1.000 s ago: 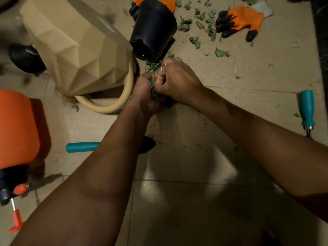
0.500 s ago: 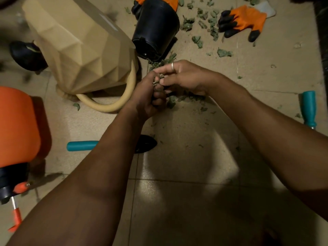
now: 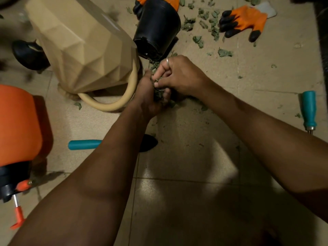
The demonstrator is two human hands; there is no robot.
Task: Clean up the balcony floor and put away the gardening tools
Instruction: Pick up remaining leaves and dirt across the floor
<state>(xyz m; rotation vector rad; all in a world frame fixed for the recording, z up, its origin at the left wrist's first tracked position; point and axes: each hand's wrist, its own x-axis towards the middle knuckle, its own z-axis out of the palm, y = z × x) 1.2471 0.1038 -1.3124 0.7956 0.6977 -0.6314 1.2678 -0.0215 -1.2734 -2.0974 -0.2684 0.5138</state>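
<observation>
Beige floor tiles fill the view, dusty and strewn with torn green leaves, thickest at the far side between a tipped black pot and an orange glove. At the centre, just near of the pot's mouth, the left hand is cupped round a clump of leaves. The right hand curls over it, fingertips pinching more scraps into that clump. 1 second ago the 2 hands were pressed tight together over the pile; now the right has turned to tuck pieces into the left palm, and only crumbs lie on the tiles to their right. By my reading, 1 handful is nearly ready to dump, while the far litter is untouched. 2 teal-handled tools wait on the floor: 1 at the near left, partly under the left forearm, 1 at the right edge. A beige watering can stands far left, an orange sprayer at the left edge
</observation>
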